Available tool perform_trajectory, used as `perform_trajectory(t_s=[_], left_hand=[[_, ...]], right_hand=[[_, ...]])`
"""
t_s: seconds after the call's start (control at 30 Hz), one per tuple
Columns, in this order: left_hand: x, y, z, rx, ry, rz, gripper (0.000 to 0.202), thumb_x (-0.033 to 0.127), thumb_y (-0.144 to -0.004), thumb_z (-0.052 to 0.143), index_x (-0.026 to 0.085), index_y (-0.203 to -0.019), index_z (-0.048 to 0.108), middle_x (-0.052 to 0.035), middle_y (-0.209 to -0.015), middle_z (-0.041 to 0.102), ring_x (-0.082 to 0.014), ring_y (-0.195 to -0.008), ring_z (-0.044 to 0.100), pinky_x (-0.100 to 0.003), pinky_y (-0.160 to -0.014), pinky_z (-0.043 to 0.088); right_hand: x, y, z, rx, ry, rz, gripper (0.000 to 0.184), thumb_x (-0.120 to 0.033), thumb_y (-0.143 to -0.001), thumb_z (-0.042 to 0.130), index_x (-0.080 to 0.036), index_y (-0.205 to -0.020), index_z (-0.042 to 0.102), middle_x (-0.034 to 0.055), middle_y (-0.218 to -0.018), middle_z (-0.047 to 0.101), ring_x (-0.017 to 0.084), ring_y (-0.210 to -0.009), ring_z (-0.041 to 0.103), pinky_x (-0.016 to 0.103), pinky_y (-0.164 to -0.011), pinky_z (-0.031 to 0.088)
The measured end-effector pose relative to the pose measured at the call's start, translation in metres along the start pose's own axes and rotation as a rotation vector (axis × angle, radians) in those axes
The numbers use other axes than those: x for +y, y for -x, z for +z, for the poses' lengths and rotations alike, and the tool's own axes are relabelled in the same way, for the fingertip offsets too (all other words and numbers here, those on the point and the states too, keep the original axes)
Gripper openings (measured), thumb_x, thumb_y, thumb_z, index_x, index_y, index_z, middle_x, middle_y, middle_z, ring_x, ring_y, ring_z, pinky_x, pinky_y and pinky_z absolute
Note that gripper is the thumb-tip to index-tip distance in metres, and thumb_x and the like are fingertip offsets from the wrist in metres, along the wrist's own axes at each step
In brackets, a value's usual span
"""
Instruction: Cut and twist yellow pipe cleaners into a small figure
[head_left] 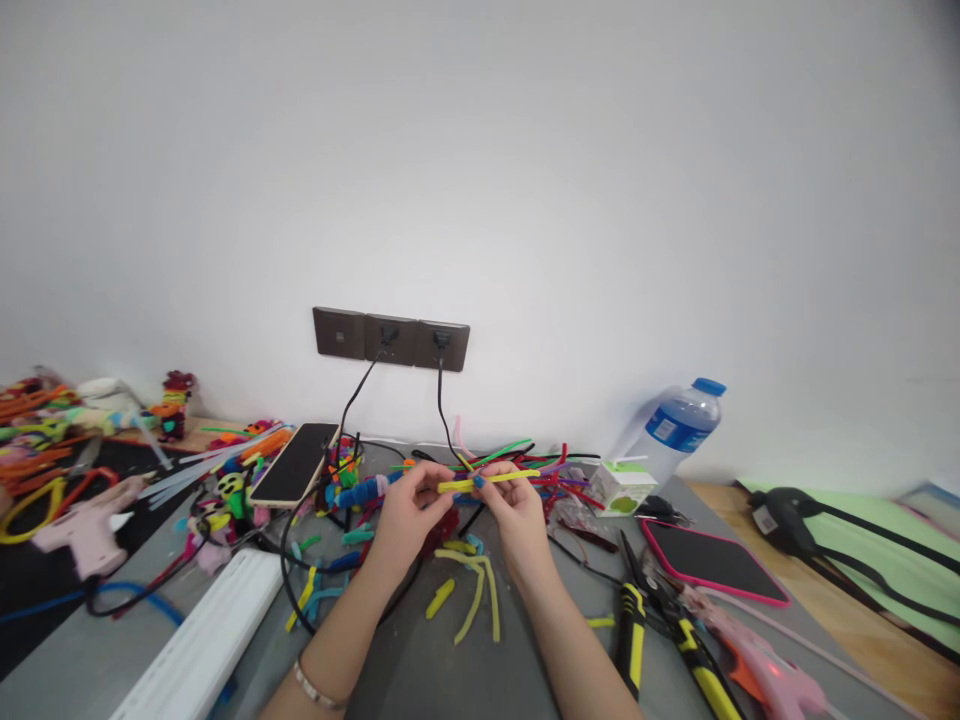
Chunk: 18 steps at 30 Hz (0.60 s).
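My left hand (409, 515) and my right hand (514, 515) are raised side by side above the grey table (420, 670). Together they pinch a yellow pipe cleaner (487, 481) held level between them, the left at its left end, the right near its middle. Below the hands lie several loose yellow pipe cleaner pieces (472, 585). A tangle of red, green and black pipe cleaners (540, 465) lies just behind the hands.
Yellow-handled pliers (634, 625) and a pink glue gun (757, 660) lie at right, beside a pink-cased tablet (709, 560), a small carton (622, 487) and a water bottle (679, 425). A phone (295, 463), another glue gun (82, 525) and a white strip (202, 640) lie at left. Cables run to wall sockets (390, 338).
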<state>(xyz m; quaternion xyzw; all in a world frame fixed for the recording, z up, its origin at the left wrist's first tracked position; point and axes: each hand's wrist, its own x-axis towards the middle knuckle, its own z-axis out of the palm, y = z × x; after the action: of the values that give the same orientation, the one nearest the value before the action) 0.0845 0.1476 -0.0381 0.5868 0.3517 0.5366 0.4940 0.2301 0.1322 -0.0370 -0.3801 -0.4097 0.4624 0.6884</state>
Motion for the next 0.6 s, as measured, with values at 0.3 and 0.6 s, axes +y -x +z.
perform_trajectory(t_s=[0.3,0.6], left_hand=[[0.0008,0.0006,-0.0016,0.021,-0.095,0.097,0.008,0.020,-0.073,0.067,0.017,-0.079,0.069,-0.0047,-0.082,0.066,-0.0180,-0.079,0.062,-0.027,-0.071,0.052],[0.0018,-0.0008,-0.0042,0.059,-0.170,0.161,0.005,0.020,-0.073,0.068,0.018,-0.075,0.072,-0.0045,-0.075,0.068,-0.0176,-0.073,0.062,-0.027,-0.067,0.051]], right_hand=[[0.0042,-0.0014,-0.0030,-0.021,0.050,-0.033,0.027,-0.039,-0.067,0.079,-0.020,-0.075,0.062,-0.0011,-0.067,0.060,0.015,-0.063,0.056,0.028,-0.062,0.046],[0.0011,0.0005,0.0002,-0.112,0.056,0.034,0.029,-0.046,-0.069,0.076,-0.021,-0.076,0.063,-0.0008,-0.067,0.061,0.016,-0.061,0.056,0.028,-0.060,0.046]])
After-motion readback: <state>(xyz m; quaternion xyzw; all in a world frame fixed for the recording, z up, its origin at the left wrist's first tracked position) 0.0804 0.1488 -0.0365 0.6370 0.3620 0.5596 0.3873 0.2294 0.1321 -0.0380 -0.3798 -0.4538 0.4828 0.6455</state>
